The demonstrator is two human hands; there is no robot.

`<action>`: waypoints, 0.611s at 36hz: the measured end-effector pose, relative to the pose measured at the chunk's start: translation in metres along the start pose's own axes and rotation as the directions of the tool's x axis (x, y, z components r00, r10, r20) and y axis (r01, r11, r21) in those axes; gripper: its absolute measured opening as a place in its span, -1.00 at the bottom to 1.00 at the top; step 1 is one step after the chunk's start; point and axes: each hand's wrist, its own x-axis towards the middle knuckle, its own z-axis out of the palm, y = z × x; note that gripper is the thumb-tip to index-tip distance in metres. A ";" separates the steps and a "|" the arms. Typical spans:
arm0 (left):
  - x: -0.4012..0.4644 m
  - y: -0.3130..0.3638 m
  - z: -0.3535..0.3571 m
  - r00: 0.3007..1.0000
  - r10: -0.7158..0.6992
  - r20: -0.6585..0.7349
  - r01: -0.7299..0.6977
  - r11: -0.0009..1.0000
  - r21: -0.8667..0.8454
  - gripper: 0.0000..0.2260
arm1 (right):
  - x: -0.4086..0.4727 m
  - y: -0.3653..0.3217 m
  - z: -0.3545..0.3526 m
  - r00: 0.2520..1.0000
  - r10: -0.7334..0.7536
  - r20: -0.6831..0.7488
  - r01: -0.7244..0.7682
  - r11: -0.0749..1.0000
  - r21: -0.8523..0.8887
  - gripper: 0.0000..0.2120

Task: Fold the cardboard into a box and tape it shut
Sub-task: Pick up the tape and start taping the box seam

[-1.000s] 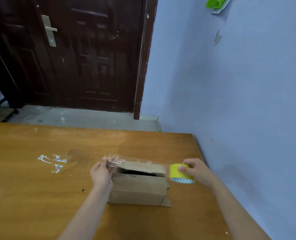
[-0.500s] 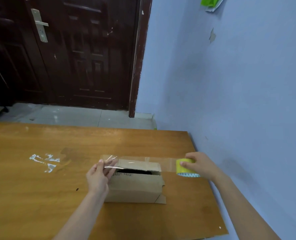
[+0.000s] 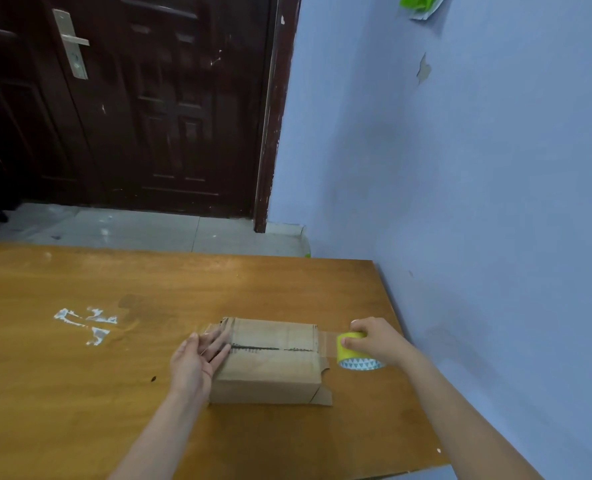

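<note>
while the strip of clear tape [image 3: 325,342] lies stretched from left to right over the top of the small brown cardboard box [image 3: 270,362], we read the whole move off one line: the dark seam [image 3: 266,348] between the two top flaps, which runs along the box's long axis, from our left hand [image 3: 197,360] toward our right hand [image 3: 377,342]. the tape follows that same axis, so what seems to matter is keeping the strip over the seam as it comes down.

the box sits on the orange-brown wooden table [image 3: 80,393], near its right edge and close to the pale blue wall [image 3: 478,202], directly between our two hands. our left hand is at the box's left end, fingers straight and spread, pressing flat on the corner where the tape's free end seems to reach; it holds nothing in a curl. our right hand is just beyond the box's right end, fingers curled round the yellow tape roll [image 3: 356,353], which stands apart from the cardboard with a short span of tape bridging the gap.

so the box lies to the right of the left hand and to the left of the right one, touching the first. we judge the left hand better placed to smooth the tape rightward along the seam, while the right keeps tension. a loose flap [image 3: 324,396] juts at the near right corner.
</note>
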 end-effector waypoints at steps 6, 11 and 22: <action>0.005 0.000 -0.001 0.999 -0.031 -0.020 0.030 0.998 -0.057 -0.85 | 0.014 0.003 0.010 0.999 0.016 0.034 -0.016 1.000 0.001 -0.63; 0.008 -0.003 -0.004 0.993 -0.120 0.008 0.120 0.981 -0.154 -0.75 | 0.020 0.008 0.020 0.995 0.062 0.078 -0.064 0.998 0.025 -0.69; 0.023 -0.002 -0.018 0.966 -0.258 0.034 0.257 0.927 -0.274 -0.68 | 0.035 0.012 0.037 0.986 0.073 0.148 -0.085 0.993 0.079 -0.75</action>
